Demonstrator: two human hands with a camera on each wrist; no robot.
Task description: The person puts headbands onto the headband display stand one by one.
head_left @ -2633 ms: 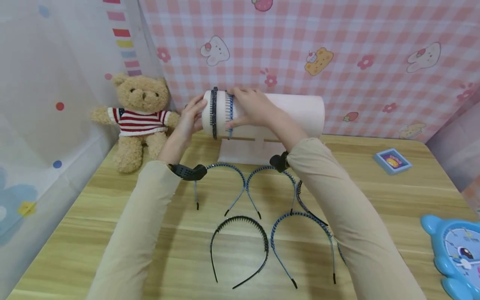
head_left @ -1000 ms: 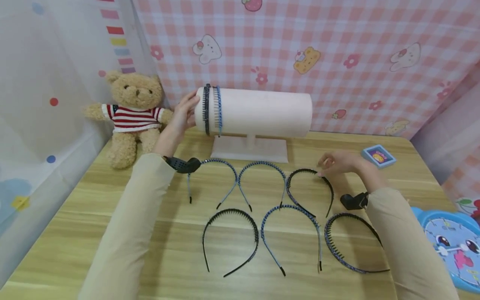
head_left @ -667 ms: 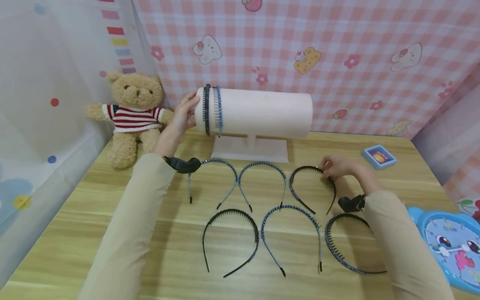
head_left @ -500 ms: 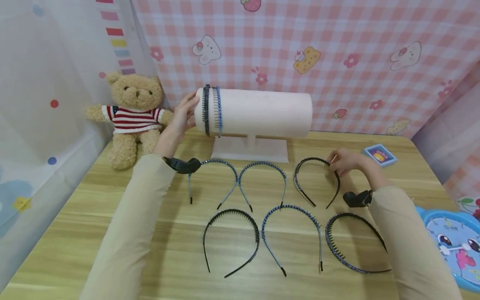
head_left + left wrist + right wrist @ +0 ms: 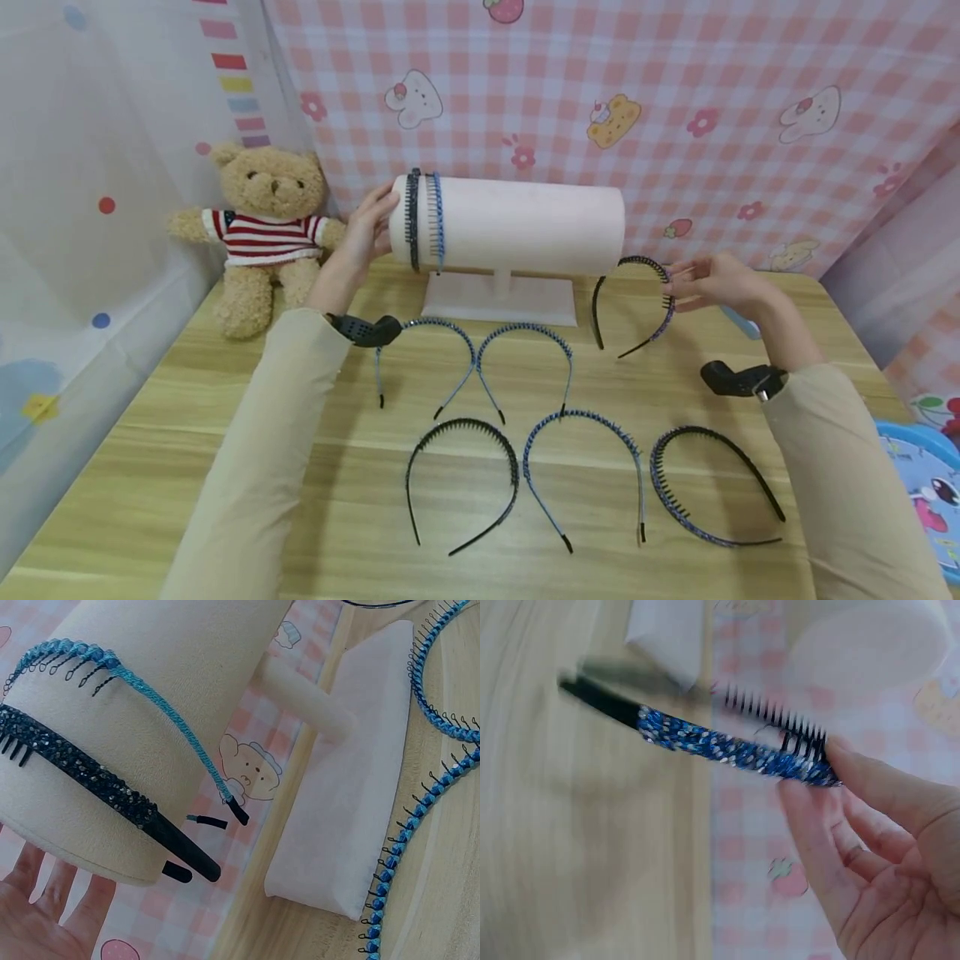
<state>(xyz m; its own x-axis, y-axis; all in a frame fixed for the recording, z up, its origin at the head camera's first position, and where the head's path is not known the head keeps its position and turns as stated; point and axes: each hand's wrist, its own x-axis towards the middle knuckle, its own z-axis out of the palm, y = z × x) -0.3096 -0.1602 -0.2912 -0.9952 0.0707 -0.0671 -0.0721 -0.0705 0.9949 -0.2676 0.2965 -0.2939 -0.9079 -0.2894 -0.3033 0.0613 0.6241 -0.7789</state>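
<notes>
In my right hand (image 5: 716,283), a toothed headband (image 5: 727,750) with blue and silver glitter and black ends is pinched between thumb and fingers. It hangs raised beside the right end of a white cylindrical display stand (image 5: 532,225). My left hand (image 5: 363,233) rests against the stand's left end, its fingers (image 5: 82,915) straight in the left wrist view. Around that end sit a black glittery headband (image 5: 90,772) and a blue braided headband (image 5: 161,697), side by side.
Two blue headbands (image 5: 525,327) lie before the stand's base (image 5: 457,298). Nearer are a black headband (image 5: 516,467), another blue one (image 5: 528,450) and a dark glitter one (image 5: 663,500). A teddy bear (image 5: 273,200) sits left; a blue clock (image 5: 918,467) lies right, partly behind the sleeve.
My right hand left the blue braided headband on the stand, took the dark glitter headband from the table's back row and lifted it towards the stand's right end. The left hand stayed at the left end.
</notes>
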